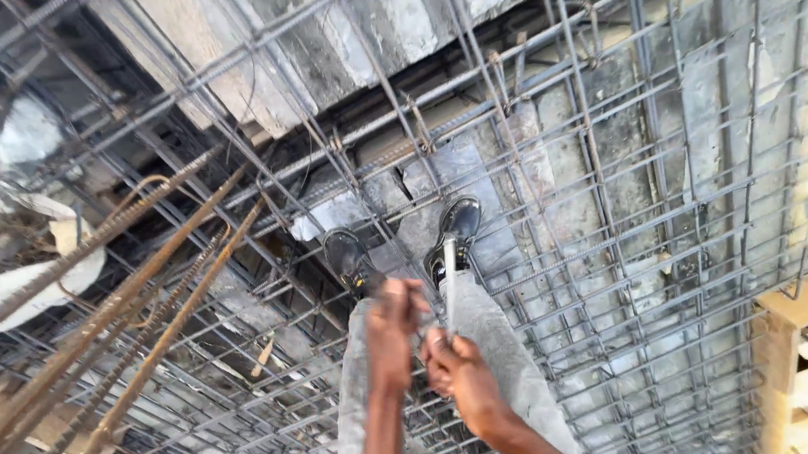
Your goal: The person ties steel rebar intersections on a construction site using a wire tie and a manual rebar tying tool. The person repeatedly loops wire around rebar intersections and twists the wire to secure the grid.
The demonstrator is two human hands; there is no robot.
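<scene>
hands, left [392, 320] and right [454, 368], both closed around upright metal tool [449, 284] between them.

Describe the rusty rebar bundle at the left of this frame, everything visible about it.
The rusty rebar bundle is several long ribbed steel bars, orange-brown with rust, lying close together. They slant from the lower left corner up toward the frame's middle, resting over the grey rebar mesh. Their upper ends fan apart slightly. Neither hand touches them; the left hand is the nearer one.

No packages, labels, signs or screens anywhere around the hands. Nothing printed or boxed is visible near them or further out.
</scene>
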